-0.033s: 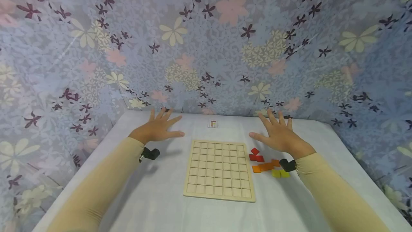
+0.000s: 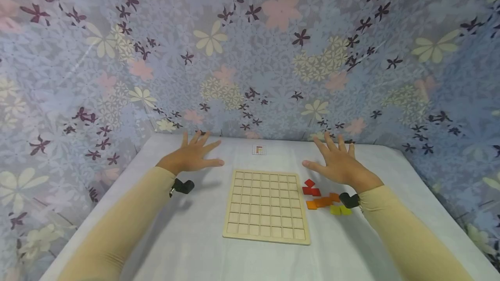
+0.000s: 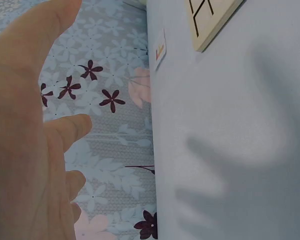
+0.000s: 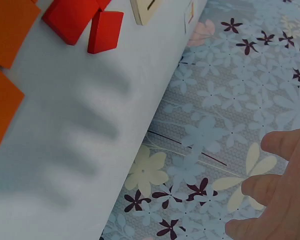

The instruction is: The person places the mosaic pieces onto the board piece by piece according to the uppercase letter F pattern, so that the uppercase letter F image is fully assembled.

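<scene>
My left hand [image 2: 191,155] is raised over the table's left side, fingers spread and holding nothing. On the other side my right hand [image 2: 337,164] hovers likewise, its fingers apart, close to the coloured tiles. Between the hands lies a wooden grid board [image 2: 265,206] with bare square cells. Right of the board are several red tiles [image 2: 311,191], several orange tiles [image 2: 323,202] and two yellow tiles [image 2: 340,210]. In the right wrist view, a red tile [image 4: 106,31] and an orange tile [image 4: 2,107] lie flat beneath the hand's shadow.
A small printed card [image 2: 259,149] with a grid picture lies near the back edge of the white-covered table [image 2: 261,261]. Behind it hangs a flowered curtain [image 2: 250,55]. Each wrist carries a small black camera [image 2: 183,186].
</scene>
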A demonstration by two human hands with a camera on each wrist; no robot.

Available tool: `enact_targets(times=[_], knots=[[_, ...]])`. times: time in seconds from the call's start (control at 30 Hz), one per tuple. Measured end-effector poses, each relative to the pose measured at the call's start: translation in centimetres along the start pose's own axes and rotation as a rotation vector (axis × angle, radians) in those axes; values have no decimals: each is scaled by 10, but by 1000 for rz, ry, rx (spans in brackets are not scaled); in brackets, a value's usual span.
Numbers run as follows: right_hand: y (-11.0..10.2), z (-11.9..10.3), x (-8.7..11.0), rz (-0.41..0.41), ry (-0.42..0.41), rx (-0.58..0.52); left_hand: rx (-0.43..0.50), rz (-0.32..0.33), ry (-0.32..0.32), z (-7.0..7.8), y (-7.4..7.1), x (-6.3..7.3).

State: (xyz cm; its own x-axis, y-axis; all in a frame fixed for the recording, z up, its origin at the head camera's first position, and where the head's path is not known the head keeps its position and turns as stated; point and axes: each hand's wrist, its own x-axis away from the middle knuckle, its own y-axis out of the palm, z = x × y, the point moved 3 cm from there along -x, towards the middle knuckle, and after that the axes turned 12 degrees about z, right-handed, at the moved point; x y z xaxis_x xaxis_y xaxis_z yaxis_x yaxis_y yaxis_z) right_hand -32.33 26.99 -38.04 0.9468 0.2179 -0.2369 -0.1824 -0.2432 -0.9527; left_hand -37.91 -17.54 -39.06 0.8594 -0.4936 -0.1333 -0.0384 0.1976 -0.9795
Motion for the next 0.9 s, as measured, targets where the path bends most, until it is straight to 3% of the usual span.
enact_targets(times=[0.27, 0.5, 0.77, 0.9], knots=[[1, 3, 3, 3, 0, -25, 13, -4, 7, 4, 6, -4], [11, 4, 10, 21, 10, -78, 14, -22, 17, 11, 23, 2], [30, 12, 25, 22, 29, -156, 71, -56, 82, 41, 43, 18], [38, 15, 33, -11, 41, -221, 144, -87, 120, 58, 52, 29]])
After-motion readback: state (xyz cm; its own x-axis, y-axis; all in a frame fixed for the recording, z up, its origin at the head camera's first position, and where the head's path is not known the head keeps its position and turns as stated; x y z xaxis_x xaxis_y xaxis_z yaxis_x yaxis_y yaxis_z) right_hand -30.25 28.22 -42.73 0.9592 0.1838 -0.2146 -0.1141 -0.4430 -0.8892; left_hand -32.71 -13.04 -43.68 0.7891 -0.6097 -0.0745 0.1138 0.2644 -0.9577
